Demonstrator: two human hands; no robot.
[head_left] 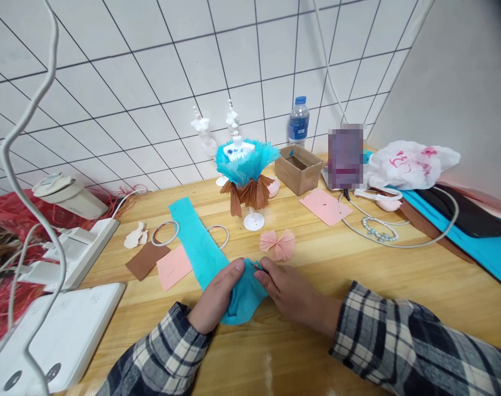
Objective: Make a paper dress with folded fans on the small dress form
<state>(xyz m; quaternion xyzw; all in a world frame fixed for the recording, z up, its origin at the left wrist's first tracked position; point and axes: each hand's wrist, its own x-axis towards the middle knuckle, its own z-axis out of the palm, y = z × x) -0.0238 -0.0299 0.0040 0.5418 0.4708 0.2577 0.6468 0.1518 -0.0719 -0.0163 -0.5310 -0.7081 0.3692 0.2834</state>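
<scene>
A long strip of turquoise crepe paper (195,234) runs across the table, its near end bunched between my hands. My left hand (217,297) is closed on that end, thumb on top. Close beside it, my right hand (289,289) is closed around a small scissors-like tool (256,266), mostly hidden by the fingers, with its tip at the paper's upper edge. Beyond my hands stands a white figurine (239,148) on a round base, dressed in fringed turquoise and brown paper. A pleated pink paper bow (277,245) lies just past my right hand.
Brown (146,260) and pink paper pieces (174,268) and two rings lie left. A cardboard box (299,170), water bottle (299,122), white plastic bag (411,164), beaded bracelet (380,230) and looped cable are right. A power strip (83,250) and white scale-like device (56,341) sit left.
</scene>
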